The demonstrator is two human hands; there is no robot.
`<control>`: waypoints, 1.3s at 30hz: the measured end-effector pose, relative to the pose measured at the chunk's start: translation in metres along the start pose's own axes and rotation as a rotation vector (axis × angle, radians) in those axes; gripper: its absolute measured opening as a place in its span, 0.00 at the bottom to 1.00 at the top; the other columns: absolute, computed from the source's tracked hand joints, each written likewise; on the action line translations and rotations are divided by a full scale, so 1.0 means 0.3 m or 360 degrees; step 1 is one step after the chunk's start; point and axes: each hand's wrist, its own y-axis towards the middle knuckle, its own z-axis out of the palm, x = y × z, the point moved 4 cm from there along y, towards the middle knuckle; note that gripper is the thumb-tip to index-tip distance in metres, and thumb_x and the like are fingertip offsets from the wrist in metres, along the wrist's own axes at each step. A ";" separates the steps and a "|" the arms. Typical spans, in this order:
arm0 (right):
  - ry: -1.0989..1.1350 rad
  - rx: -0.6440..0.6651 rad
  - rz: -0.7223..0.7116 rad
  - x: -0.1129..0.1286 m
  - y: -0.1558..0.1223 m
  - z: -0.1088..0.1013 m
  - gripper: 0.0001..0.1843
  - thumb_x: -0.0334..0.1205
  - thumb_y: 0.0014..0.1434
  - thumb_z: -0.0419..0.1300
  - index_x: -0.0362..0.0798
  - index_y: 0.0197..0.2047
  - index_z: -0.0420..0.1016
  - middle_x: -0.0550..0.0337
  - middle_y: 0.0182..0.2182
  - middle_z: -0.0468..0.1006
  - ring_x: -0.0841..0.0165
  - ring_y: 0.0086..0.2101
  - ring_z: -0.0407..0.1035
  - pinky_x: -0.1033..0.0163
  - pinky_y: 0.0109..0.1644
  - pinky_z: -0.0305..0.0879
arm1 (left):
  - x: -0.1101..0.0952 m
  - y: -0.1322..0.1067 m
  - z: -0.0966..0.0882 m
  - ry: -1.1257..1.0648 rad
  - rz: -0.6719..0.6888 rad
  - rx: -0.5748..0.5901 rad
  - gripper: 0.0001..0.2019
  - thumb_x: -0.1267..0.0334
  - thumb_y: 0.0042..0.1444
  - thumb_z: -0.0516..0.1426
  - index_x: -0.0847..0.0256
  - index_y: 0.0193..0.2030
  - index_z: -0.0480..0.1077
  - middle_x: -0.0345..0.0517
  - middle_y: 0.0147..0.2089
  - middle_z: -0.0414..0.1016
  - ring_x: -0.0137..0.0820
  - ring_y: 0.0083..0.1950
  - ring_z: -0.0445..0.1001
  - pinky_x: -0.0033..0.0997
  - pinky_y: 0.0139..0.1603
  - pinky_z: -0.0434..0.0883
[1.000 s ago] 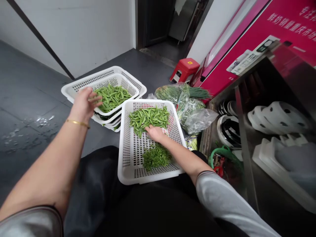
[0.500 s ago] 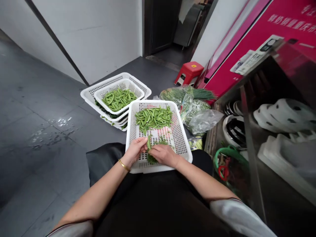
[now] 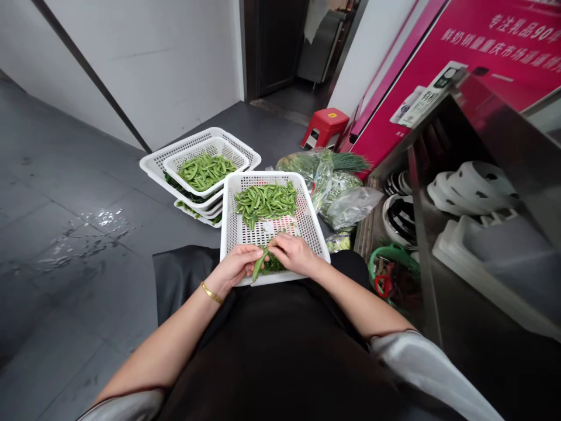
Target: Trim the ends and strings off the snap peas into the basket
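Over one white basket (image 3: 309,227), the left hand (image 3: 235,264) grips one green pod (image 3: 258,268), right hand (image 3: 297,254) pinching its end.

The pod (image 3: 258,268), green, slim and slightly curved, slants above the basket's (image 3: 319,245) near edge, pinched in the left hand (image 3: 239,263), its upper end at the right hand (image 3: 295,254). The basket is white, rectangular, perforated. Inside, loose green pods (image 3: 265,202) heap toward its far edge; darker trimmings (image 3: 275,265), partly hidden, lie by the near edge.
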 end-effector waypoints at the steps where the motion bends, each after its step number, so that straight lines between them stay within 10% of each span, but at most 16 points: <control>1: -0.0085 0.0014 0.0036 0.002 -0.004 0.004 0.09 0.38 0.63 0.51 0.45 0.34 0.69 0.56 0.31 0.73 0.69 0.33 0.68 0.65 0.38 0.62 | 0.011 0.000 0.006 -0.0062 0.0003 0.0005 0.12 0.60 0.44 0.65 0.69 0.27 0.75 0.46 0.21 0.72 0.19 0.16 0.61 0.18 0.14 0.57; 10: 0.0349 0.0243 0.0373 -0.047 0.004 0.027 0.05 0.36 0.62 0.52 0.47 0.34 0.64 0.66 0.23 0.73 0.74 0.24 0.67 0.69 0.33 0.62 | 0.061 0.027 0.013 -0.0211 0.0059 0.0023 0.11 0.61 0.44 0.65 0.69 0.29 0.73 0.42 0.20 0.70 0.20 0.16 0.63 0.18 0.16 0.62; 16: -0.0237 -0.0173 0.0176 -0.092 0.014 0.060 0.10 0.38 0.64 0.47 0.46 0.32 0.63 0.56 0.27 0.71 0.68 0.29 0.67 0.64 0.34 0.61 | 0.052 0.091 0.019 -0.0556 -0.0010 -0.0250 0.10 0.65 0.43 0.66 0.69 0.27 0.71 0.41 0.19 0.70 0.22 0.18 0.67 0.20 0.21 0.68; 21: -0.0134 -0.0376 0.0290 -0.185 -0.022 -0.058 0.09 0.38 0.63 0.49 0.47 0.32 0.64 0.59 0.26 0.71 0.70 0.27 0.66 0.66 0.35 0.61 | -0.016 0.106 -0.071 -0.0479 0.0280 -0.0609 0.10 0.66 0.44 0.65 0.68 0.29 0.70 0.43 0.21 0.74 0.25 0.22 0.72 0.23 0.25 0.72; 25: 0.0077 -0.0124 0.0509 -0.219 -0.002 -0.088 0.07 0.41 0.60 0.54 0.46 0.36 0.66 0.60 0.29 0.72 0.72 0.28 0.66 0.67 0.34 0.61 | -0.072 0.081 -0.112 -0.0241 0.0485 -0.0670 0.12 0.62 0.45 0.65 0.67 0.31 0.68 0.45 0.24 0.76 0.27 0.25 0.75 0.24 0.29 0.74; 30: 0.0079 0.0397 0.0311 -0.148 0.068 0.048 0.09 0.41 0.62 0.51 0.46 0.37 0.68 0.59 0.32 0.72 0.72 0.30 0.65 0.67 0.35 0.58 | -0.082 0.063 -0.089 -0.0049 0.0487 -0.0596 0.11 0.62 0.47 0.63 0.67 0.33 0.69 0.45 0.25 0.76 0.27 0.25 0.75 0.25 0.30 0.74; 39: 0.0674 0.0372 0.0736 -0.178 0.029 0.111 0.18 0.43 0.66 0.44 0.47 0.26 0.61 0.70 0.15 0.62 0.77 0.17 0.60 0.71 0.27 0.54 | 0.020 0.057 -0.080 0.0059 0.0230 -0.0321 0.13 0.59 0.48 0.62 0.62 0.31 0.61 0.43 0.24 0.76 0.30 0.19 0.73 0.27 0.18 0.70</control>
